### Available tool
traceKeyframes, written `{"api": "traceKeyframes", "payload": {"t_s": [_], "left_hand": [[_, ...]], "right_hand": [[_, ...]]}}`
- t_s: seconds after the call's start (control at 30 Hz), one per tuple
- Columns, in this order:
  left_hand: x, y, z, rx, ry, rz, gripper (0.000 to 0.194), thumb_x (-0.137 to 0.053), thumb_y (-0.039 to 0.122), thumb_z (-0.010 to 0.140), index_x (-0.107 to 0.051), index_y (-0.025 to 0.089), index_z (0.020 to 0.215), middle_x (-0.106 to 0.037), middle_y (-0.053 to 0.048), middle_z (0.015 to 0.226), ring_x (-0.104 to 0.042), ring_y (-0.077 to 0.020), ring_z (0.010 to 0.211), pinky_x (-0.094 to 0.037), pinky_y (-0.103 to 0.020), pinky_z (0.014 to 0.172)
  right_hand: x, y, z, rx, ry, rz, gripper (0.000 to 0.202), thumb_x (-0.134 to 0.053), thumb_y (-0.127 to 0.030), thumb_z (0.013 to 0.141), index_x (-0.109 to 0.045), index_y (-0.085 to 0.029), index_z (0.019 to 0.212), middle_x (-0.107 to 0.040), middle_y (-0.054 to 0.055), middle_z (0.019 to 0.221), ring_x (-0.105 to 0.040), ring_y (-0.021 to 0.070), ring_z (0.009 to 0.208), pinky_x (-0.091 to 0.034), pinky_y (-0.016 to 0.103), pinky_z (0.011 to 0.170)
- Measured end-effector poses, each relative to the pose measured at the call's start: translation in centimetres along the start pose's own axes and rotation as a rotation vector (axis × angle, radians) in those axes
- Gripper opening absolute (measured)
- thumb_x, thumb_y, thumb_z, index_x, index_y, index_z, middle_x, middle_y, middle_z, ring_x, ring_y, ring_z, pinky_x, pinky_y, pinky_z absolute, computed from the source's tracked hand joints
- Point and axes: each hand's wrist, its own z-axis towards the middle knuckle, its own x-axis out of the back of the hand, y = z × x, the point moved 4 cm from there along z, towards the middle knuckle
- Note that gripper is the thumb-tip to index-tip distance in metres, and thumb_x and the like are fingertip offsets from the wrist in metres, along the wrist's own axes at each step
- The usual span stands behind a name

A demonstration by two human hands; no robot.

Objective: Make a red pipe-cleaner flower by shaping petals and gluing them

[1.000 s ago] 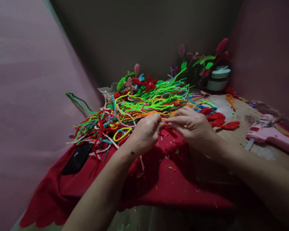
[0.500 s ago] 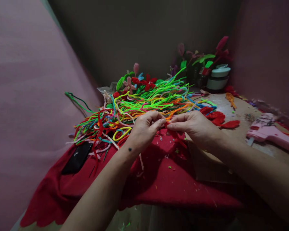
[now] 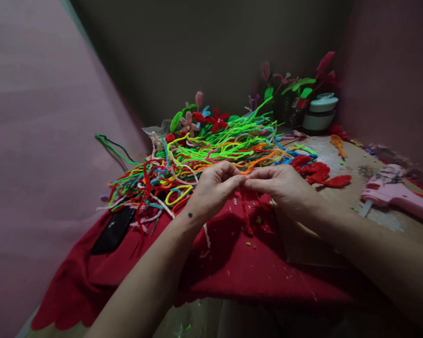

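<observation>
Red chenille stem (image 3: 247, 218) held between the left hand (image 3: 216, 188) and the right hand (image 3: 284, 188), each grip pinching it between thumb and fingers, the fingertips meeting in front of the multicoloured heap of stems (image 3: 225, 154). Its loose end hangs over the red cloth (image 3: 229, 284), more plainly visible than half a second earlier; compared with one second earlier, the left thumb lies extended rather than tucked in.
</observation>
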Motion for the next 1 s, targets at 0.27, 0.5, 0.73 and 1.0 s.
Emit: {"api": "traceKeyframes", "payload": {"t_s": [0.27,0.5,0.73,1.0], "left_hand": [[0.4,-0.2,0.0,-0.121,0.169,0.126,0.011,-0.059,0.019,0.073,-0.052,0.014,0.066,-0.051,0.003,0.057,-0.042,-0.0046,0.048,-0.031,-0.018,0.043],[0.5,-1.0,0.3,0.059,-0.074,-0.215,0.019,-0.061,0.031,0.074,-0.06,0.014,0.083,-0.056,0.002,0.059,-0.039,-0.0044,0.042,-0.027,-0.019,0.039],[0.6,-0.5,0.2,-0.162,0.196,0.334,0.013,-0.057,0.02,0.075,-0.062,0.015,0.065,-0.058,0.001,0.057,-0.047,-0.008,0.053,-0.037,-0.021,0.052],[0.5,-0.7,0.5,-0.116,0.149,0.281,0.017,-0.055,0.022,0.077,-0.06,0.014,0.063,-0.058,0.0,0.06,-0.046,-0.0077,0.054,-0.037,-0.019,0.05]], "right_hand": [[-1.1,2.0,0.0,-0.149,-0.181,0.177,0.014,-0.067,-0.027,0.069,-0.07,-0.013,0.065,-0.066,0.004,0.06,-0.055,0.0111,0.052,-0.042,0.026,0.058],[-1.2,1.2,-0.2,-0.128,-0.166,0.198,0.016,-0.068,-0.024,0.068,-0.067,-0.012,0.058,-0.064,0.003,0.055,-0.052,0.0084,0.047,-0.039,0.022,0.05],[-1.7,1.2,-0.8,-0.314,-0.144,0.144,0.019,-0.066,-0.025,0.072,-0.065,-0.013,0.057,-0.062,0.003,0.046,-0.048,0.0075,0.034,-0.034,0.019,0.036],[-1.6,1.6,-0.6,-0.335,-0.078,0.233,0.012,-0.066,-0.015,0.069,-0.062,-0.014,0.058,-0.066,0.004,0.053,-0.059,0.012,0.043,-0.047,0.022,0.045]]}}
